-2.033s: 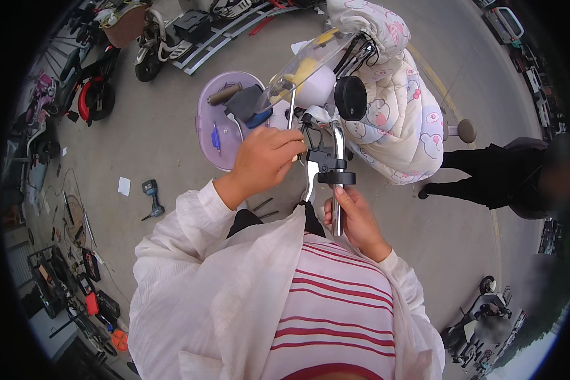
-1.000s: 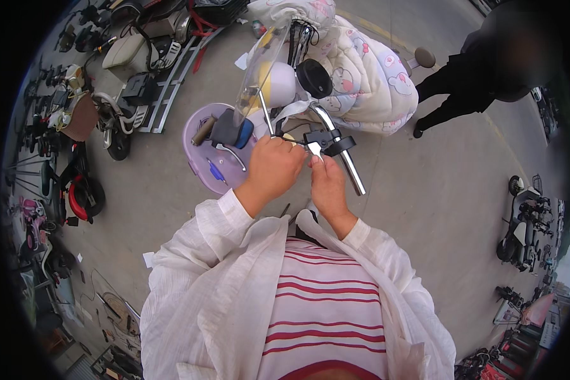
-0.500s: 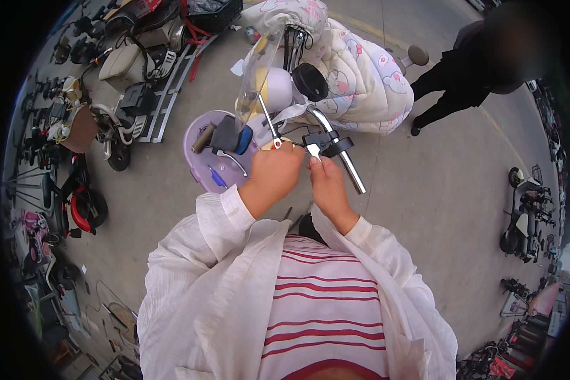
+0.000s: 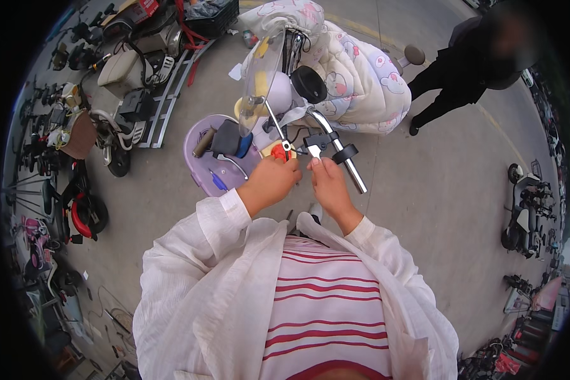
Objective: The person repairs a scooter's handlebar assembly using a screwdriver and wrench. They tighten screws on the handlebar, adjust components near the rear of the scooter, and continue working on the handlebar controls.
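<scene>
My right hand [image 4: 333,187] pinches a silver brake lever [image 4: 316,150] that sits in a black clamp on the chrome handlebar [image 4: 354,174]. My left hand [image 4: 269,182] is closed just left of it, fingertips pressed together below the lower end of a metal rod [image 4: 275,117]. What those fingers hold is hidden. The rod runs up across a clear windshield [image 4: 256,79]. Behind my left hand shows a red item [image 4: 278,151] in a pale yellow tray. A black ring-shaped holder [image 4: 346,154] sits on the handlebar.
A purple basin [image 4: 199,171] at left holds a brown grip, a dark lever assembly and a blue tool [image 4: 218,180]. A patterned quilted cover [image 4: 367,85] drapes the vehicle ahead. A person in black [image 4: 453,76] stands at far right. Scooters and parts [image 4: 123,69] line the left.
My left hand has dropped slightly down and left from the rod's end, uncovering it and the red item. The rod's lower end has shifted right. My right hand stays on the lever.
</scene>
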### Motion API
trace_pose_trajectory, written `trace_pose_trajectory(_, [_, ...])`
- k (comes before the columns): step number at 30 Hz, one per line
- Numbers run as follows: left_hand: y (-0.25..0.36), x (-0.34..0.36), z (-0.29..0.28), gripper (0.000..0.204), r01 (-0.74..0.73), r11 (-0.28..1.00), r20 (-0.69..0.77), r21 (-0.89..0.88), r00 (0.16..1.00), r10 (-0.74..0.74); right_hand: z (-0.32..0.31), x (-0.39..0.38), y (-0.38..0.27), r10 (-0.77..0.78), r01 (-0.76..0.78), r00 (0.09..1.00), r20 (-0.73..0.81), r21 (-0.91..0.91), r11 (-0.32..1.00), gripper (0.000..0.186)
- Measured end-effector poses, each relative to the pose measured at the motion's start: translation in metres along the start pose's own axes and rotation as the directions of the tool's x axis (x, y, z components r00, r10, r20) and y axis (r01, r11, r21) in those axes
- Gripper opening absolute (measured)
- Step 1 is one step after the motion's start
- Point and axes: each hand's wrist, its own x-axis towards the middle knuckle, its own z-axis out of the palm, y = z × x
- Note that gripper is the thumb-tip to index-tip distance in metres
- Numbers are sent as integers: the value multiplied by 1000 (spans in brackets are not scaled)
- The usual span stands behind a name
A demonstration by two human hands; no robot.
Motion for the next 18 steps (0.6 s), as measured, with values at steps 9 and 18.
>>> trace_pose_trajectory(9, [-13,-34,-26,10,-115,835,-444,-539,881,-165,-39,-41,-79,-79,93,996,48,-495,864,30])
trace_pose_trajectory(18, [44,-2,8,11,-80,499,-476,-863,458,-750,-95,39,-44,92,-88,989,115,-40,995,42])
